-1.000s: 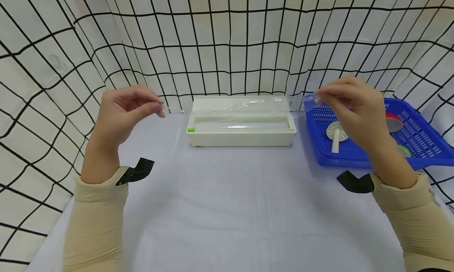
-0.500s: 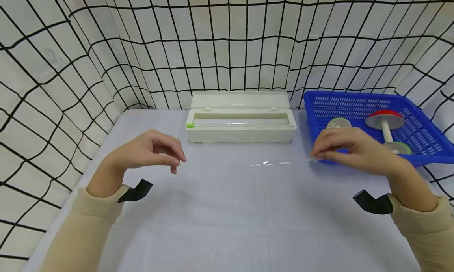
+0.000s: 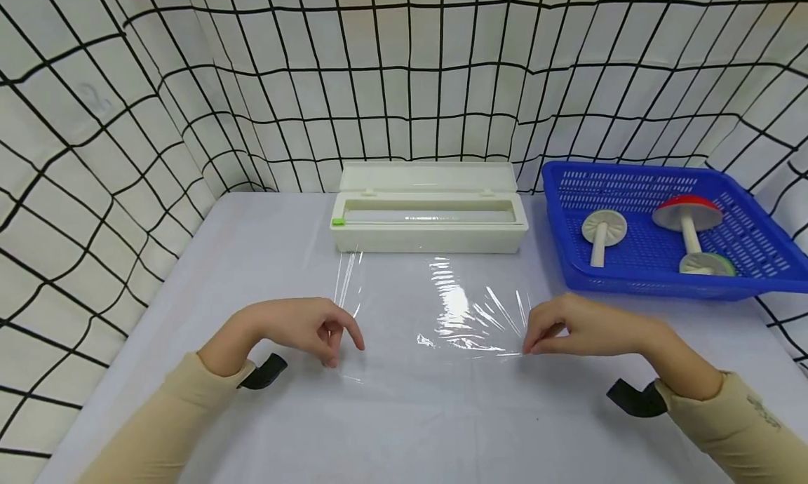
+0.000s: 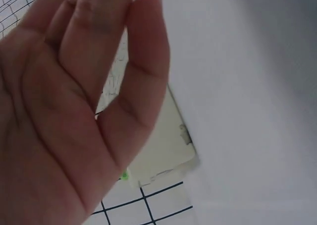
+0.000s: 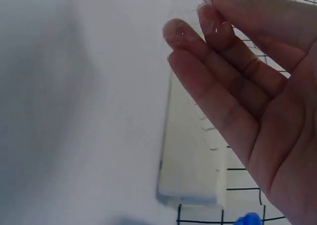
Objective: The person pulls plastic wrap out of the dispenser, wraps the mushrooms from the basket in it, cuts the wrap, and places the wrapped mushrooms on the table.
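At nine o'clock on the clear plastic film [image 3: 454,305], left hand [image 3: 295,323]: thumb against the curled fingers, pinching the near corner; one finger juts past the pinch.
At three o'clock on the film, right hand [image 3: 581,326]: thumb and forefinger pinched tight on the other near corner; the remaining fingers lie loosely bent, film across their tips.
Film: one sheet, stretched between the hands at six o'clock from the dispenser box [image 3: 429,242]; whether it touches the white cloth [image 3: 467,428] I cannot tell.
Half a second earlier: both hands were farther toward twelve o'clock and wider apart; the right hid part of the basket, now uncovered. Box and basket sit as they did.
Dispenser: one box, one raised lid [image 3: 429,177], one film roll [image 3: 435,216] inside, one green tab [image 3: 338,222] at its nine o'clock end.
Basket: one blue plastic basket [image 3: 625,282], three o'clock from the box.
Mushroom-shaped pieces: three in the basket, one red-capped [image 3: 687,216], one green-rimmed [image 3: 707,264], one pale-disced [image 3: 604,228].
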A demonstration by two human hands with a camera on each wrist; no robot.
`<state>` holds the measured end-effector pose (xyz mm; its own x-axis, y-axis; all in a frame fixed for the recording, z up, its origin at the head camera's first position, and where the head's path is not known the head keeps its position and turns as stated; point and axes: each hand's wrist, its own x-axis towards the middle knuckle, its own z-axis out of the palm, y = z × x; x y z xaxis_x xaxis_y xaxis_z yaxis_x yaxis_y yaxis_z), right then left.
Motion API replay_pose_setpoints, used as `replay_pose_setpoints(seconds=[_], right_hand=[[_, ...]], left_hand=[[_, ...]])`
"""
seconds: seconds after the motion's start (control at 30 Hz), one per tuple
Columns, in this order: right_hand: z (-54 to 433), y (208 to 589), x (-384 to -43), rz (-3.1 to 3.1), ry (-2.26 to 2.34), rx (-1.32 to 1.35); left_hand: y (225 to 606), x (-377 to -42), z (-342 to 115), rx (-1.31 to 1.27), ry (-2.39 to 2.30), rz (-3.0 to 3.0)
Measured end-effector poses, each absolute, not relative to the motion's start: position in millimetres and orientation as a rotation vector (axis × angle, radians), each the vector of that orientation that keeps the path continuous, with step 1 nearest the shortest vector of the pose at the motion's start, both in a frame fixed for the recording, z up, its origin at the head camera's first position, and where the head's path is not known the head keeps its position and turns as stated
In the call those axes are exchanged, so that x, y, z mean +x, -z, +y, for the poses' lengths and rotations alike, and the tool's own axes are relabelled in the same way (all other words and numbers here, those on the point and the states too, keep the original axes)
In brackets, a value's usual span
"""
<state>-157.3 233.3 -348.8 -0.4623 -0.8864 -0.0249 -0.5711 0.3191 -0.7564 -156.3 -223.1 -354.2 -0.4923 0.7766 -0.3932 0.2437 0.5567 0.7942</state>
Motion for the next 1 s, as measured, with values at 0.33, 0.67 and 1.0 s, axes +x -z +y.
replay_pose_setpoints(seconds=[0.33, 0.67, 1.0], right_hand=[[219.5, 390.7, -163.6, 2.18, 0.826, -1.239], [213.2, 394.0, -159.9, 2.195, 0.766, -1.365], [211.9, 392.4, -160.0, 2.22, 0.734, -1.28]], left_hand=[[366.7, -151.8, -215.8, 0.727, -0.709, 2.21], [363.7, -143.9, -209.3, 0.645, -0.621, 2.245], [363.5, -154.2, -202.7, 0.552, -0.615, 2.234]])
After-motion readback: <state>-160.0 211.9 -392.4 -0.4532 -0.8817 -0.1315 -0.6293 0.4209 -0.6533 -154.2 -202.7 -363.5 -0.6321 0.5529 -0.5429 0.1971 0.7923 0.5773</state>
